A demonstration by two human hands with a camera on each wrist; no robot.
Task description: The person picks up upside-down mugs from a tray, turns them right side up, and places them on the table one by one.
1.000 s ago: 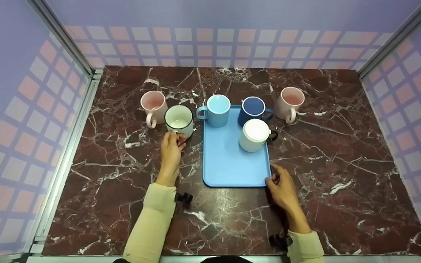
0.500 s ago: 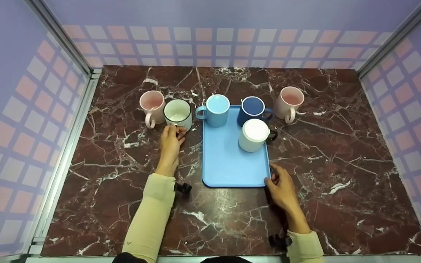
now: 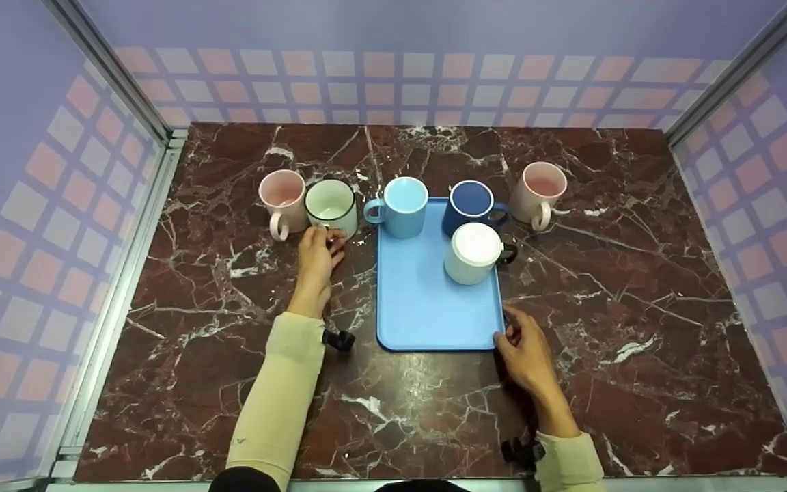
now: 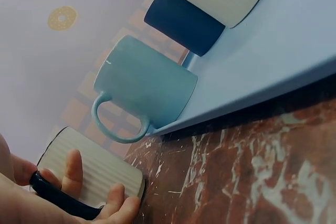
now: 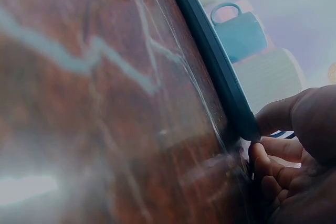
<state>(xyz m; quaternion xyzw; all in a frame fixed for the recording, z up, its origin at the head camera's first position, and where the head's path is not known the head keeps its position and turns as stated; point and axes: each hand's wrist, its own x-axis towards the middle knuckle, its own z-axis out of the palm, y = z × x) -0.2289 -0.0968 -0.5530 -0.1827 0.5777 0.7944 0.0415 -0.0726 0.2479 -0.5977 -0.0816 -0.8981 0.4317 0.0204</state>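
Observation:
My left hand [image 3: 316,263] grips the black handle [image 4: 65,198] of a ribbed white mug [image 4: 84,163] with a dark rim. That mug stands upright on the table, left of the blue tray [image 3: 434,321]. At the tray's near right corner, my right hand [image 3: 525,348] pinches the edge between thumb and fingers. On the tray stand a light blue mug [image 3: 404,208], a dark blue mug [image 3: 470,205] and a white mug [image 3: 472,254] with a black handle. The light blue mug's handle points left, towards the ribbed mug.
A pink mug [image 3: 283,201] stands close to the left of the ribbed mug. Another pink mug [image 3: 539,193] is beyond the tray's far right corner. Patterned panels enclose the dark red marble table [image 3: 639,287] on the left, right and back.
My left hand has pushed the ribbed mug away from me across the table, up beside the left pink mug. My right hand stays at the tray corner.

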